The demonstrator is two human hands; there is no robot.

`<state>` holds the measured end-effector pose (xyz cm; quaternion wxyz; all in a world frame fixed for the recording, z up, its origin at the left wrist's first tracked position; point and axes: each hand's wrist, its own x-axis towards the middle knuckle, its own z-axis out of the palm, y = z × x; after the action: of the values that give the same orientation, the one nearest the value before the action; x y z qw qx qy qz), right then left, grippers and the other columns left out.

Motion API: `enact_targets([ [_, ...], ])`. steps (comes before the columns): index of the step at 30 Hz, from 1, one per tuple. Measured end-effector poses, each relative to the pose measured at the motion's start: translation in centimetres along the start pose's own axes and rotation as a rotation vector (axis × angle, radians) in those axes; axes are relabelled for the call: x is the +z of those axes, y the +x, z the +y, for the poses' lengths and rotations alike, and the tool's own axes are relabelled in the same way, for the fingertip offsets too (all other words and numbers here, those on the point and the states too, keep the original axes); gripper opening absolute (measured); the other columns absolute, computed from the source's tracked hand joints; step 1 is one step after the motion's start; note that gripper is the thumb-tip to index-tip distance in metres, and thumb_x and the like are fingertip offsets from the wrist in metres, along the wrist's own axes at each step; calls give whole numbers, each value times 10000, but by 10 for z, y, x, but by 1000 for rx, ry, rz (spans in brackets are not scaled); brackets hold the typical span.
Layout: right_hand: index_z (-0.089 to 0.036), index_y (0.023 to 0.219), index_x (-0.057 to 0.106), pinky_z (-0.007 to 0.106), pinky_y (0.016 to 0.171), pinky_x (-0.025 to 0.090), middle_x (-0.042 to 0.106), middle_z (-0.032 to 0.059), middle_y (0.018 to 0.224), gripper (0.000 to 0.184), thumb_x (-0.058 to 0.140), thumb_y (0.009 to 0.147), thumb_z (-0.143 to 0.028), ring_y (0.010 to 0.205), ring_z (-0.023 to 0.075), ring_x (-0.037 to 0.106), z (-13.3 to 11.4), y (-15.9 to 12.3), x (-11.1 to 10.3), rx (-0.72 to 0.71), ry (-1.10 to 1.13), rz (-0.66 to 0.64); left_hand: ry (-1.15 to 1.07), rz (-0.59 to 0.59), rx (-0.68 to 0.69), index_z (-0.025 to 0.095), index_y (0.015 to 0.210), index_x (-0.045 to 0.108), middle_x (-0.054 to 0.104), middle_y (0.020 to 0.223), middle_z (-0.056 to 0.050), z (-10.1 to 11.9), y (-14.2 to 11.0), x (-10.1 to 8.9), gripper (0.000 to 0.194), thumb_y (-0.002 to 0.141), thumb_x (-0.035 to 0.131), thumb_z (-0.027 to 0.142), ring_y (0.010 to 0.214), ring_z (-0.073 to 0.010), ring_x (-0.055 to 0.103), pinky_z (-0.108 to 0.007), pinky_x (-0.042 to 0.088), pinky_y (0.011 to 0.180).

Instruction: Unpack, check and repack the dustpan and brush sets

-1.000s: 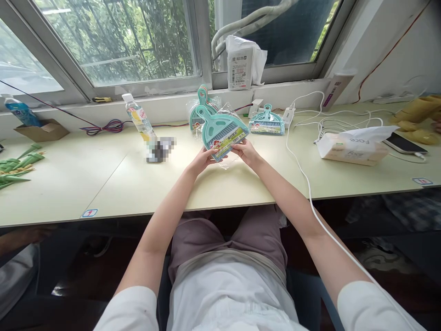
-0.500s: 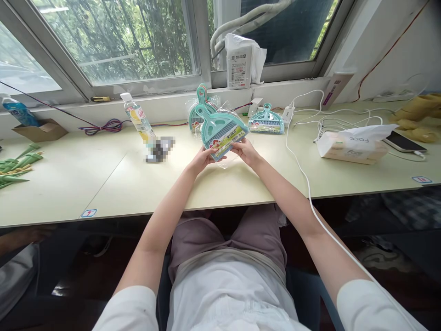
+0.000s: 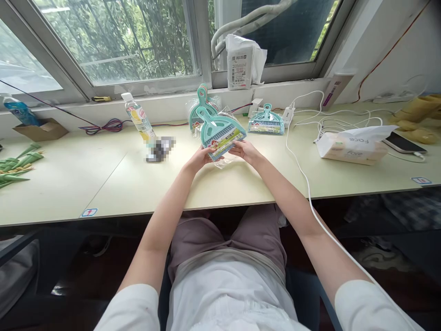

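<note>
A teal dustpan and brush set point(image 3: 222, 133) in clear plastic wrap, with a yellow-green label, is held tilted above the table. My left hand point(image 3: 200, 158) grips its lower left corner, thumb on the front. On the lower right edge, my right hand point(image 3: 244, 151) is closed around it. Loose clear wrap hangs below, between the hands. Directly behind stands a stack of similar wrapped dustpans point(image 3: 201, 99), leaning by the wall and partly hidden. Another wrapped dustpan set point(image 3: 266, 122) lies to the right of my hands.
A drink bottle point(image 3: 138, 118) stands left, near a blurred-out object point(image 3: 160, 149). At right are a tissue pack point(image 3: 354, 149), a phone point(image 3: 403, 141) and white cables point(image 3: 305, 172) running over the table edge. Woven green leaves point(image 3: 20, 163) lie far left. A white package point(image 3: 240, 66) rests on the sill.
The held dustpan set has shifted slightly left and down, with both hands still gripping it. A person's arm at the lower left has gone out of view.
</note>
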<state>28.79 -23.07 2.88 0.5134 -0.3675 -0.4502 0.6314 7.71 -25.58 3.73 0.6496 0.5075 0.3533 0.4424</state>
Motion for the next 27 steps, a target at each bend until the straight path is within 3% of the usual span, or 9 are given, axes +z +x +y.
enact_targets([
  [4, -166, 898, 619, 441, 800, 608, 747, 106, 822, 236, 509, 962, -365, 699, 226, 730, -3, -1, -3, 74, -303, -32, -19, 53, -67, 109, 1188, 561, 708, 1056, -120, 10, 0, -21, 474, 720, 625, 143, 860, -250, 722, -375, 592, 858],
  [7, -163, 952, 636, 468, 781, 593, 717, 91, 725, 227, 463, 972, -309, 644, 233, 705, 2, -1, -5, -112, -656, 119, -46, 169, -87, 114, 1202, 554, 718, 1027, -115, 12, 1, -34, 500, 704, 593, 123, 884, -246, 717, -326, 615, 772],
  [9, -190, 1098, 632, 488, 870, 558, 723, 102, 906, 225, 482, 931, -195, 843, 265, 701, 6, -1, -8, -335, -914, 199, -75, 249, -109, 126, 1249, 527, 724, 1007, -105, 9, 4, -38, 559, 691, 557, 104, 910, -244, 714, -322, 619, 766],
  [10, -210, 1172, 618, 492, 916, 535, 700, 110, 1060, 309, 499, 895, -141, 991, 288, 664, 8, -1, -10, -434, -1027, 206, -90, 274, -125, 125, 1268, 514, 725, 999, -103, 8, 5, -39, 587, 683, 543, 95, 918, -245, 713, -323, 620, 769],
  [13, -252, 1301, 571, 504, 998, 482, 534, 86, 1372, 547, 543, 792, -51, 1259, 324, 478, 10, 0, -15, -598, -1247, 132, -116, 276, -166, 93, 1282, 500, 721, 991, -123, 3, 8, -41, 615, 668, 536, 87, 920, -259, 715, -316, 622, 747],
  [15, -258, 1306, 580, 498, 1028, 455, 520, 68, 1384, 576, 564, 770, -45, 1276, 314, 441, 11, 2, -17, -640, -1300, 64, -114, 222, -156, 85, 1280, 502, 715, 1000, -137, 1, 9, -41, 602, 681, 550, 104, 918, -274, 714, -328, 625, 726],
  [17, -258, 1243, 635, 480, 1040, 436, 554, 56, 1345, 481, 575, 800, -81, 1243, 297, 461, 10, 5, -19, -668, -1286, 48, -111, 178, -133, 91, 1283, 501, 710, 1005, -142, 1, 10, -42, 589, 698, 560, 127, 905, -284, 714, -348, 627, 707],
  [21, -266, 1028, 734, 448, 1002, 423, 660, 39, 1207, 232, 529, 924, -233, 1131, 272, 546, 9, 9, -19, -672, -1175, 158, -107, 202, -138, 91, 1280, 491, 706, 988, -137, 3, 9, -42, 582, 703, 558, 118, 842, -265, 717, -338, 626, 679],
  [27, -222, 927, 730, 443, 979, 366, 718, 81, 1086, 235, 502, 959, -268, 1088, 294, 580, 10, 8, -15, -613, -1166, 329, -106, 146, -217, 103, 1245, 500, 713, 910, -110, 1, 8, -35, 514, 735, 556, 85, 688, -205, 709, -272, 612, 585],
])
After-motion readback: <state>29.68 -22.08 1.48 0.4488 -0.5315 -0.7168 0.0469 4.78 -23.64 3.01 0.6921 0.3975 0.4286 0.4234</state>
